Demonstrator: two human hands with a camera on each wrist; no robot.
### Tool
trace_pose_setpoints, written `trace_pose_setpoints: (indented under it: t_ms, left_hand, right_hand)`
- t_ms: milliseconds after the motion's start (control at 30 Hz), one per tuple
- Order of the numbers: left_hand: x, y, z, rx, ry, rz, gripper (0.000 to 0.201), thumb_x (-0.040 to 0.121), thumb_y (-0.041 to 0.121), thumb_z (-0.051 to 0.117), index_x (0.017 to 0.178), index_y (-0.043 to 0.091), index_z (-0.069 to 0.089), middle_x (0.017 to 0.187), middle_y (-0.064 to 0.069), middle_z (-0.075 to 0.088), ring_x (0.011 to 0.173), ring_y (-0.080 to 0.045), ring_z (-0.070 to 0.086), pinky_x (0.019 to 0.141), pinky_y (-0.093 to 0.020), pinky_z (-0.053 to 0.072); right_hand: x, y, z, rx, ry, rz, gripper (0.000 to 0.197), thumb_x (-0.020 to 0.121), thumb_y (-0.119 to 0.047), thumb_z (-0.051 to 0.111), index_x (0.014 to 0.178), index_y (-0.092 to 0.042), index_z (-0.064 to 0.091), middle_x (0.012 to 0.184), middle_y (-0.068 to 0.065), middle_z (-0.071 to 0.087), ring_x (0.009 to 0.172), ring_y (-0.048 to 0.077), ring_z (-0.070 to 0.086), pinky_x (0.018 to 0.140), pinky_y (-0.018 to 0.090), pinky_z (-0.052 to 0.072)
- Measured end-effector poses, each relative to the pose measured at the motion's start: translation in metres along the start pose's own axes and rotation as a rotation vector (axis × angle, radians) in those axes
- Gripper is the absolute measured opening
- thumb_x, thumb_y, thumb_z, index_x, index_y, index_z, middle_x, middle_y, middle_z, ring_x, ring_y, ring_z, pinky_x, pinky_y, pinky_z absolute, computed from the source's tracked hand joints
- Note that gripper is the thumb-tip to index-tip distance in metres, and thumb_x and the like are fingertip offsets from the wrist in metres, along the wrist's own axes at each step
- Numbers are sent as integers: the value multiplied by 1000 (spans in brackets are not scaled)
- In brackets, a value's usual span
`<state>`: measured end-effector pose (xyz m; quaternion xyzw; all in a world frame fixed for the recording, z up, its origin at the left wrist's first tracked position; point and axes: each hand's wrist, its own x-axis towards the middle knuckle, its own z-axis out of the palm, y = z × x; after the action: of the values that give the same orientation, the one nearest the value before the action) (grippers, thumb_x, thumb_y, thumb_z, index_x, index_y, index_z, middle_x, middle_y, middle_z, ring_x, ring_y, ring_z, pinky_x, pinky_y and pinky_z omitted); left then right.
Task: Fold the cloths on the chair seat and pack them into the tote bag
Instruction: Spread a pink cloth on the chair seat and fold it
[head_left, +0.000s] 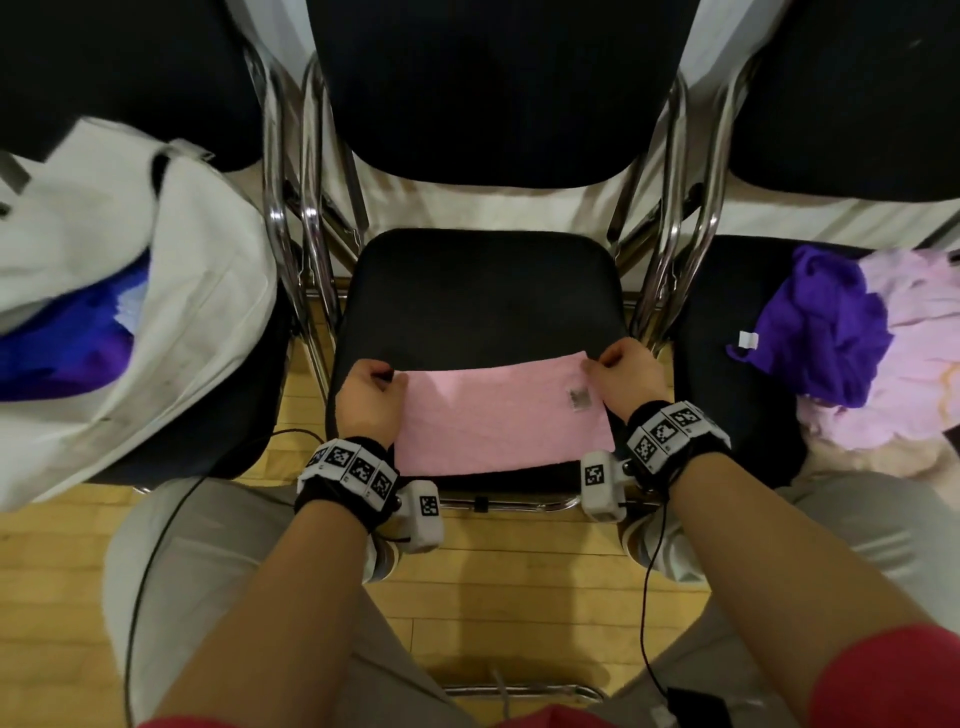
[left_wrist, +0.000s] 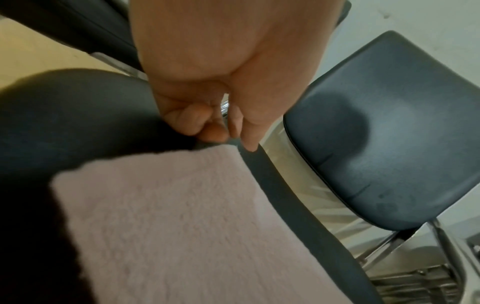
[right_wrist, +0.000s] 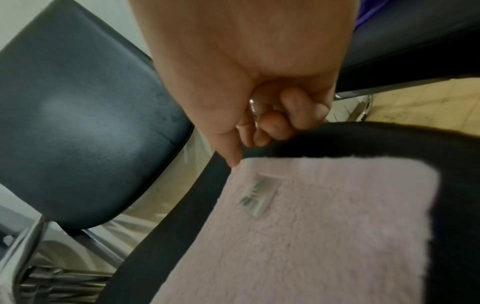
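A pink cloth (head_left: 493, 415) (left_wrist: 182, 226) (right_wrist: 324, 226) lies flat as a folded rectangle on the front half of the middle black chair seat (head_left: 478, 301). A small label (head_left: 579, 399) (right_wrist: 257, 197) shows near its far right corner. My left hand (head_left: 382, 382) (left_wrist: 228, 135) pinches the far left corner, fingers curled. My right hand (head_left: 597, 366) (right_wrist: 249, 148) pinches the far right corner, thumb tip on the cloth. The white tote bag (head_left: 197, 291) lies open on the left chair with blue and purple cloths (head_left: 67, 353) inside.
On the right chair sits a crumpled pile: a purple cloth (head_left: 826, 332) over a lilac one (head_left: 914, 364). Chrome chair frames (head_left: 311, 218) stand between the seats. My knees and a wooden floor (head_left: 493, 597) are below.
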<state>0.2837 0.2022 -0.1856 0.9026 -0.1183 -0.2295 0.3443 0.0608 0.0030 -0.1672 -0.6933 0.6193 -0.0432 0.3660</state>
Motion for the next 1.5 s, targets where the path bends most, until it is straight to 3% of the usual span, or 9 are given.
trace_pose_setpoints:
  t_ms: [167, 433, 667, 867, 1000, 1100, 1200, 1400, 1500]
  left_hand:
    - [-25, 9, -6, -91, 0, 65, 23, 96, 26, 59, 119, 19, 60, 102, 4, 61, 93, -15, 59, 85, -30, 47]
    - [-79, 19, 17, -170, -507, 31, 18, 98, 8, 50, 104, 13, 66, 97, -8, 72, 75, -19, 68, 65, -31, 55]
    - [-79, -8, 12, -381, -335, -160, 23, 98, 1, 52, 119, 5, 59, 105, -16, 68, 72, -23, 69, 64, -31, 56]
    - [-68, -23, 2, -543, -220, -285, 27, 97, 3, 52, 124, 9, 53, 103, -15, 71, 80, -28, 73, 64, -34, 58]
    - [-64, -24, 1, -407, -140, -249, 23, 96, 6, 53, 118, 13, 56, 93, -10, 71, 64, -23, 66, 53, -29, 50]
    - [-57, -30, 1, -295, -31, -232, 26, 91, 8, 58, 118, 7, 60, 83, -10, 70, 63, -22, 62, 56, -29, 51]
    - [-54, -35, -1, -234, -31, -242, 24, 90, 11, 64, 113, 6, 61, 83, -11, 70, 67, -23, 63, 50, -27, 49]
    - [-51, -37, 3, -65, -55, -241, 14, 79, 22, 73, 89, 15, 67, 76, -8, 71, 66, -28, 69, 69, -40, 61]
    - [-50, -38, 7, 16, -76, -220, 12, 75, 30, 73, 80, 19, 69, 75, -4, 71, 70, -26, 70, 73, -42, 62]
  right_hand:
    - [-30, -5, -3, 146, -4, -84, 5, 95, -23, 60, 98, -19, 62, 88, -3, 63, 75, 11, 59, 69, 31, 50]
    - [-94, -15, 38, 395, -497, -63, 17, 99, -7, 51, 106, -2, 65, 88, 17, 74, 72, 28, 74, 60, 31, 61]
    - [-86, 18, 26, 656, -520, 169, 18, 99, -4, 53, 112, 4, 63, 103, 25, 72, 91, 34, 74, 77, 37, 62]
    - [-75, 39, 5, 844, -410, 296, 17, 99, -8, 56, 108, 5, 61, 95, 25, 72, 83, 35, 74, 66, 34, 62]
    - [-67, 39, 6, 532, -178, 174, 8, 94, -13, 62, 92, -7, 66, 86, 14, 71, 71, 25, 69, 62, 32, 57]
    - [-56, 38, 3, 149, 16, 52, 11, 88, -25, 69, 95, -17, 66, 92, 0, 65, 89, 21, 63, 83, 39, 56]
    - [-54, 36, 4, 0, -35, 36, 27, 87, -33, 70, 107, -20, 57, 97, -2, 60, 92, 19, 59, 83, 38, 55]
    - [-51, 26, 6, -143, -99, -2, 22, 91, -35, 66, 83, -15, 59, 79, 1, 58, 78, 20, 59, 61, 29, 45]
    - [-51, 24, 2, -84, -89, 26, 25, 91, -34, 67, 85, -10, 63, 77, 3, 59, 77, 21, 60, 72, 34, 53]
